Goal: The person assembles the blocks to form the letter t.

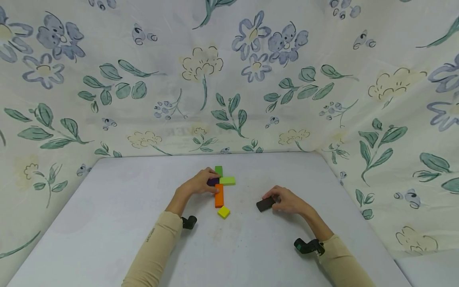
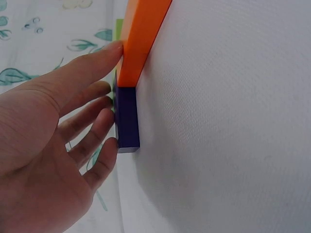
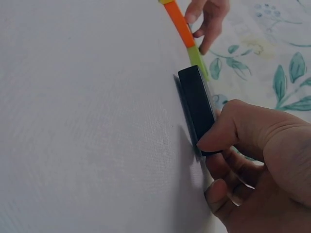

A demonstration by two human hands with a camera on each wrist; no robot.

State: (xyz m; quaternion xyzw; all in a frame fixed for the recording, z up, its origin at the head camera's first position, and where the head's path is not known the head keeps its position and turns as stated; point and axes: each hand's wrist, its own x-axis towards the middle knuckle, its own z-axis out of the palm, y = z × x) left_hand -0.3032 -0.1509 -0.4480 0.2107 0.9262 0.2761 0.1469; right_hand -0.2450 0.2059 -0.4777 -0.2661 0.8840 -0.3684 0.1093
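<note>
Your right hand [image 1: 288,200], lower right of centre, pinches the dark block [image 1: 265,205] by its long sides. It looks light, stiff and smooth. Your left hand [image 1: 199,184], fingers straight, touches the purple block [image 1: 213,181].

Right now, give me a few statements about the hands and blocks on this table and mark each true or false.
1. The right hand grips a black block. True.
2. The left hand is lifted clear of the blocks. False: its fingers touch the purple block.
3. The orange block meets the purple one end to end. True.
4. The yellow block is stacked on the orange one. False: it lies on the table beside it.
</note>
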